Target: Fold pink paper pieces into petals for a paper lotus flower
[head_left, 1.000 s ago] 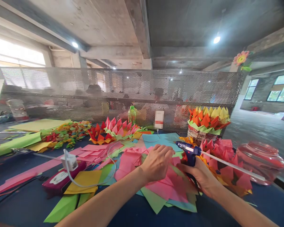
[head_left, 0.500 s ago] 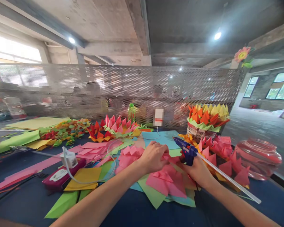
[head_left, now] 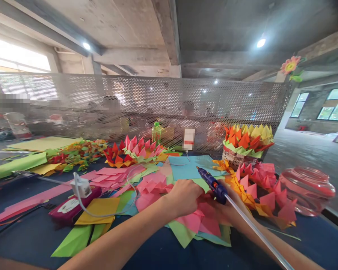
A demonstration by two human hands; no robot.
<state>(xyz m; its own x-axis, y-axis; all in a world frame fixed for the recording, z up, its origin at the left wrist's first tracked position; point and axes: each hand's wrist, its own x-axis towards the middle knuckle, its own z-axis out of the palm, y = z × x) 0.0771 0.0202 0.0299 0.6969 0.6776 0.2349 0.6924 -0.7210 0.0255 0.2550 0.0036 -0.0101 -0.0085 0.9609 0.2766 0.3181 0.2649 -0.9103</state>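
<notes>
My right hand [head_left: 228, 204] is closed round a blue hot glue gun [head_left: 215, 185]. Its nozzle points up and away to the left, and a long clear glue stick [head_left: 252, 221] runs out of its back end. Beside it my left hand [head_left: 186, 197] is curled with the fingertips pinched at a piece of pink paper [head_left: 205, 187], mostly hidden by the hands. Under both hands lie folded pink paper pieces [head_left: 195, 221] on green and blue sheets [head_left: 181, 232]. More pink folded paper [head_left: 153, 187] lies just left of my left hand.
A purple box [head_left: 70, 208] with a white charger [head_left: 81, 187] and cable stands left. Paper lotus flowers [head_left: 143, 146] sit behind; a basket of folded paper [head_left: 248, 140] and a clear jar [head_left: 307, 191] stand right. A perforated metal screen [head_left: 146, 97] rises across the back.
The glue gun has swung: its nozzle has moved left and its glue stick now points more toward me. Both hands have drawn closer together, my left hand turning slightly.
</notes>
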